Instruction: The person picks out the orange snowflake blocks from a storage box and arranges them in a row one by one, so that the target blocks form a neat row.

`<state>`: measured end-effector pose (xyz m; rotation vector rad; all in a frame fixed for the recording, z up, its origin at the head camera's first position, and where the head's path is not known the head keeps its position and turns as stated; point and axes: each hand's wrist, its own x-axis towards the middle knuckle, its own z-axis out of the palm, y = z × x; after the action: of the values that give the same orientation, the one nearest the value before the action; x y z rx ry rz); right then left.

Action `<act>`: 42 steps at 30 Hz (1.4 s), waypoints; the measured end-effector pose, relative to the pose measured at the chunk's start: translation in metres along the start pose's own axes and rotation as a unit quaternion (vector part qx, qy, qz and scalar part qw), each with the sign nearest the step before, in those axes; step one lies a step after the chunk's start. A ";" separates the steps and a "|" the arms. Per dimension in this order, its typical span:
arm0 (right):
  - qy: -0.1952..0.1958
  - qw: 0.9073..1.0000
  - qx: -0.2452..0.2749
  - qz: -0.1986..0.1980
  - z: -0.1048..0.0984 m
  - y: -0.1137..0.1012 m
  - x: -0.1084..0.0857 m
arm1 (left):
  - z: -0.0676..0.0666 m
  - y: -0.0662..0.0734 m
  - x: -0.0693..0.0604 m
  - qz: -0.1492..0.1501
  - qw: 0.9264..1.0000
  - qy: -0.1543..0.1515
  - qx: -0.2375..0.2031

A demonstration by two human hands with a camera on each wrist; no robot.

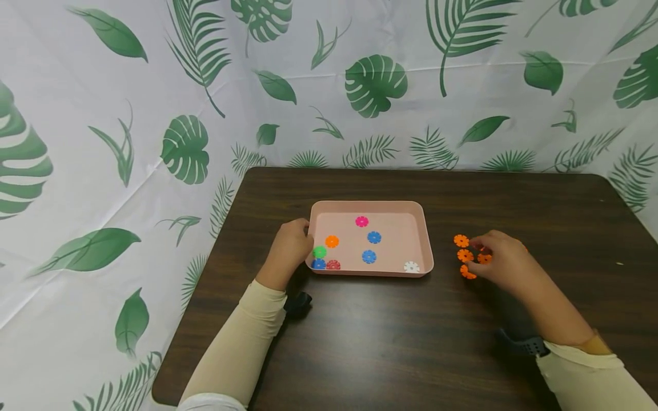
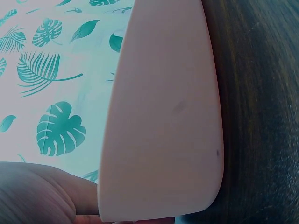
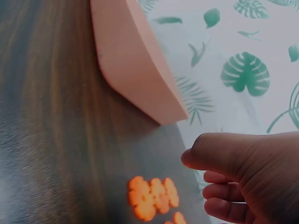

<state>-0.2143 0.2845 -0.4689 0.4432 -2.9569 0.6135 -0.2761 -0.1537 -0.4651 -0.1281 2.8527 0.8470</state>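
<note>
A pink tray [image 1: 398, 240] lies on the table with flower-shaped plastic discs in it. My left hand [image 1: 291, 249] grips the tray's left side; in the left wrist view the thumb reaches the rim of the tray wall [image 2: 163, 107]. To the tray's right, several orange flower discs [image 1: 465, 256] lie grouped on the wood. Over this group is my right hand [image 1: 506, 264], thumb and forefinger apart, partly hiding some discs. The right wrist view shows the loosely bent fingers beside the orange discs [image 3: 142, 198], with nothing visibly held.
In the tray are a pink disc [image 1: 362, 221], an orange disc [image 1: 332, 241], a green disc [image 1: 319, 251], a red disc [image 1: 333, 265], a white disc [image 1: 411, 267] and several blue ones. The dark wooden table [image 1: 360, 331] meets a leaf-print cloth [image 1: 319, 103] behind and left.
</note>
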 end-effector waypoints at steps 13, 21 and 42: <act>-0.018 1.000 -0.003 0.010 -0.018 -0.030 0.031 | -0.001 0.001 0.000 -0.010 1.000 -0.006 -0.009; -0.022 1.000 0.001 -0.018 -0.020 -0.060 0.054 | -0.001 0.000 0.001 -0.005 1.000 0.002 -0.001; -0.068 0.996 0.016 -0.056 0.003 -0.126 0.104 | 0.001 0.001 0.004 -0.025 1.000 -0.006 -0.008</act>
<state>-0.2764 0.1456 -0.4090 0.6742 -3.0264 0.6423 -0.2797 -0.1523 -0.4662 -0.1942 2.8205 0.8575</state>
